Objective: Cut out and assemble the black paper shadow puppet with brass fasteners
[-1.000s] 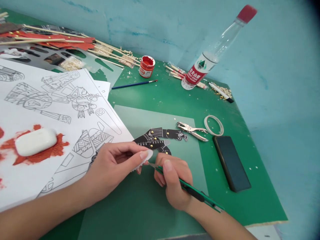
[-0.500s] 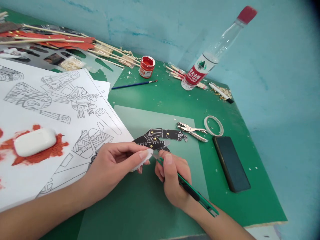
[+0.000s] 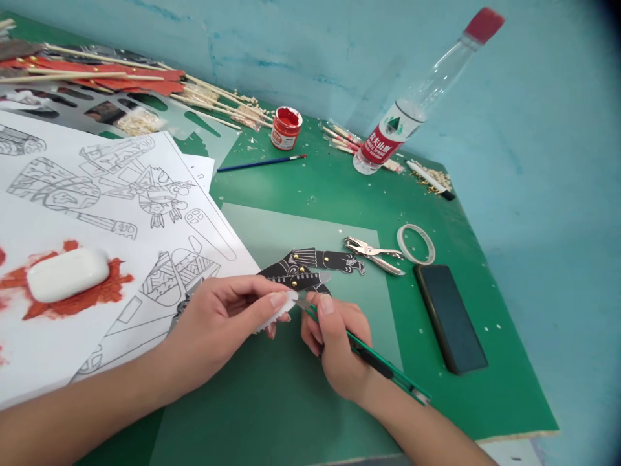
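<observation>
My left hand [image 3: 233,317] pinches a small white paper-like piece [image 3: 276,313] between thumb and fingers. Closed round a green utility knife [image 3: 369,356], my right hand [image 3: 337,343] points the blade at the piece's right edge; whether it touches, I cannot tell. Just beyond both hands lies a black jointed cut-out figure [image 3: 310,261] with white lines and brass fasteners, partly hidden by my fingers. It rests on a translucent sheet [image 3: 349,323] over the green table.
Printed line drawings [image 3: 160,194] cover the left side, with a white case [image 3: 68,274] on a red smear. Behind stand a red paint jar [image 3: 286,133] and a water bottle [image 3: 383,139]; a paintbrush [image 3: 262,162] lies nearby. At right are a hole punch [image 3: 373,254], tape roll [image 3: 416,244] and phone [image 3: 450,318].
The rear end of the utility knife has swung slightly up and to the right. My left hand and the white piece stay almost in place.
</observation>
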A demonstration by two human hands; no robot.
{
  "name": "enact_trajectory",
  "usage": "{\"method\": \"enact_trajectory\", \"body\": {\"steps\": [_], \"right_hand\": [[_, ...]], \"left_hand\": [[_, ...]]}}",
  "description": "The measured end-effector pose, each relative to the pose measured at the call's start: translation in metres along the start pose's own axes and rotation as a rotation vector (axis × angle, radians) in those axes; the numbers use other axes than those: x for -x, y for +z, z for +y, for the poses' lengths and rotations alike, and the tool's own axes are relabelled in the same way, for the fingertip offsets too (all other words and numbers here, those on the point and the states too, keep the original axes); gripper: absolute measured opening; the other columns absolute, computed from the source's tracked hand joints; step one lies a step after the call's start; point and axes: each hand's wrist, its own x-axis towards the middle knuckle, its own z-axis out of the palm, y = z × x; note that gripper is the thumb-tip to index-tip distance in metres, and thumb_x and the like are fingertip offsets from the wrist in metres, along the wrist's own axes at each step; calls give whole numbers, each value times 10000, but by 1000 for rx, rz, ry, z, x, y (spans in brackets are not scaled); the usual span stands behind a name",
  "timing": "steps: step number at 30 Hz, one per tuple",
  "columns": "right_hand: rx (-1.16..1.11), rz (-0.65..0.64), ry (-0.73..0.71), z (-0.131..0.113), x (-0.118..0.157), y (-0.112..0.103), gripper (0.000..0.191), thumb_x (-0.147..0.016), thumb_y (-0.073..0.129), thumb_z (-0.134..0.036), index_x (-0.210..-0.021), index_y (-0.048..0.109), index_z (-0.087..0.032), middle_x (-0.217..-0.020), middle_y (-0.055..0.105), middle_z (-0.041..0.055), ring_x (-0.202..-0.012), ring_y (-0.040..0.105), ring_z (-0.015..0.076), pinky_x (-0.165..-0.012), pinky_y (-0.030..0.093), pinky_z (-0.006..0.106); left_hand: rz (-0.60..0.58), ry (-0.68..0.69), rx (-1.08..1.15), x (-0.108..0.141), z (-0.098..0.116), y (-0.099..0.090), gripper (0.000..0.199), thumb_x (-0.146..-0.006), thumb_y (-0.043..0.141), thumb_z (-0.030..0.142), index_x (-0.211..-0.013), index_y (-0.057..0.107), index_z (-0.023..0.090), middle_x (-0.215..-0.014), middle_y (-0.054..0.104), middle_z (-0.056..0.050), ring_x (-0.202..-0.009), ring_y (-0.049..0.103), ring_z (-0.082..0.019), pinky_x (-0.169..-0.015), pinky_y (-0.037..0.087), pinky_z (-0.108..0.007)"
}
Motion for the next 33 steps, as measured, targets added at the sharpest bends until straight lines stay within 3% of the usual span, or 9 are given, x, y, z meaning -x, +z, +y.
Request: {"method": "enact_trajectory", "body": {"steps": [8, 12, 18, 33], "right_hand": [[-67, -27, 43, 2, -1, -4, 573, -1092, 340, -432, -558, 303, -226, -467, 397, -30, -443, 380, 97, -461, 318, 265], [-59, -122, -37, 4, 0, -9, 594, -1091, 338, -395, -523, 312, -223, -471, 389, -20, -463, 382, 111, -475, 313, 285], [-26, 51, -59, 4, 0, -5, 588, -1093, 341, -434, -544, 308, -224, -470, 387, -19, -458, 371, 110, -458, 290, 280], [79, 6, -163, 8, 0, -4, 504, -1105, 318, -299, -608, 323, -215, -518, 418, -29, -502, 388, 113, -554, 345, 285]], "left_hand": [[4, 17, -53, 1, 1, 1, 200, -912, 737, 395, -864, 807, 214, -706, 732, -10, -627, 644, -129, -634, 563, -221], [30, 19, -61, 1, 1, 1, 223, -906, 735, 408, -852, 802, 203, -675, 719, -13, -607, 639, -134, -616, 560, -229], [32, -2, -50, 2, 0, 2, 204, -879, 769, 409, -835, 810, 214, -704, 729, -9, -604, 647, -124, -600, 564, -205], [23, 2, 2, 2, -1, 3, 164, -891, 770, 380, -857, 826, 229, -766, 760, -14, -630, 659, -113, -597, 571, -179]]}}
